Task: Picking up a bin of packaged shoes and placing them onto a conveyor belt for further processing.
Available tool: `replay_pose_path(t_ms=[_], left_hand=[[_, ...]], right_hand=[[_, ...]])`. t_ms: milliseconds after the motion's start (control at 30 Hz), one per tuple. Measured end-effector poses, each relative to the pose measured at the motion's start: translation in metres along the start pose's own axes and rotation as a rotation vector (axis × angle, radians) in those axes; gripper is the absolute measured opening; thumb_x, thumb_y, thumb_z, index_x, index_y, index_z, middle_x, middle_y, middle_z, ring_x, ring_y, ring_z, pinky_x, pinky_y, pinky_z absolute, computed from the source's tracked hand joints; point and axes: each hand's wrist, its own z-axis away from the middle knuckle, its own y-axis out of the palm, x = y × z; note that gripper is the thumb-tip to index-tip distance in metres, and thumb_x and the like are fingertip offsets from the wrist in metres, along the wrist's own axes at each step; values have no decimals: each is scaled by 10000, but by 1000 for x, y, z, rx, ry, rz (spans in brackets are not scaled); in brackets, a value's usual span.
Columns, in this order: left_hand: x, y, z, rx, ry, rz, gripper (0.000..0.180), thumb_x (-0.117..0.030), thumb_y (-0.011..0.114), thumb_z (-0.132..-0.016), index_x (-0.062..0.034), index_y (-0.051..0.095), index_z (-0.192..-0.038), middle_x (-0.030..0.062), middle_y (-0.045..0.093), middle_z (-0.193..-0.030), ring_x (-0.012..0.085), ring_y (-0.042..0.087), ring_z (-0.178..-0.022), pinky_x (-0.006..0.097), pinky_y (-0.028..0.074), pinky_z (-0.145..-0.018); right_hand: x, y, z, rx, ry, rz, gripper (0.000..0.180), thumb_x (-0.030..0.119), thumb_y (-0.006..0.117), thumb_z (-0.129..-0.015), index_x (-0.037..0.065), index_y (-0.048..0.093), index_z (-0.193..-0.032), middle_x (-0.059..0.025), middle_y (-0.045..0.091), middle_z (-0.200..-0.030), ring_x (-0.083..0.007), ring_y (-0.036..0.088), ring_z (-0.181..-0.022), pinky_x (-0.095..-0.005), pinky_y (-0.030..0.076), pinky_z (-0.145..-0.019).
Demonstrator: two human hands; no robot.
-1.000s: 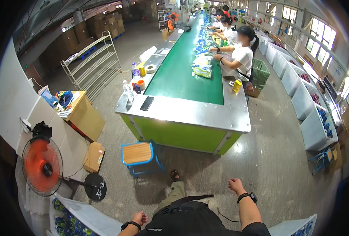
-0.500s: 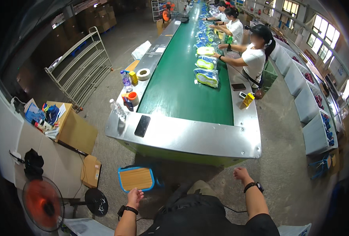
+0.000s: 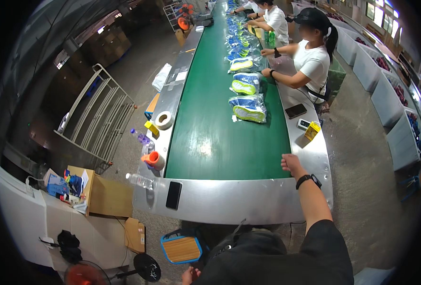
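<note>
Our left hand [image 3: 190,276], at six o'clock, is part hidden; its grip we cannot tell. Our nearer right hand [image 3: 293,165] is loosely half-open, empty; from it the closest bagged shoes [image 3: 248,109] lie toward eleven o'clock, long axis across the green belt [image 3: 210,152].

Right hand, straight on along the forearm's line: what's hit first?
Probably the nearest bagged shoes on the green belt, near their right side. The right hand's height is unclear, so it might pass over them.

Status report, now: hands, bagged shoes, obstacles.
Right hand over near right corner of belt; left hand near stool. Nearest bagged shoes ahead on belt. Black phone on metal end.
</note>
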Motion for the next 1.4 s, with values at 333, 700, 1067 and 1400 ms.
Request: replay_pose_path(t_ms=[333,700,1067,1400], left_hand=[[-50,63,93,-84,38,-241,324,-367,499,-1032,-72,633,-1041,35,620,-873,127,593,-805,312,501,-700],[-114,167,154,-198,63,-481,260,-308,526,-1028,-79,639,-980,13,592,-799,120,590,-714,265,510,-647],[-91,169,163,-168,127,-419,301,-336,583,-1006,-44,651,-1022,36,644,-839,141,622,-773,304,527,-693],[-54,120,99,-100,131,-231,260,-235,592,-1004,-71,536,-1197,81,667,-900,166,642,-747,313,548,-666]], right_hand=[[83,92,-176,-104,-38,-205,812,334,770,-828,5,387,-1465,-133,551,-1253,-231,541,-1111,-401,486,-878],[90,128,-311,-161,-470,98,1054,178,908,-599,-56,351,-1463,-206,487,-1414,-273,503,-1284,-351,427,-1058],[145,145,-161,-190,-1137,661,600,6,739,-589,62,506,-1139,-146,487,-1164,-373,485,-1131,-419,430,-1001],[144,105,-47,-28,-1241,806,542,-38,716,-581,74,536,-1081,-119,511,-1096,-344,513,-1094,-420,453,-912]])
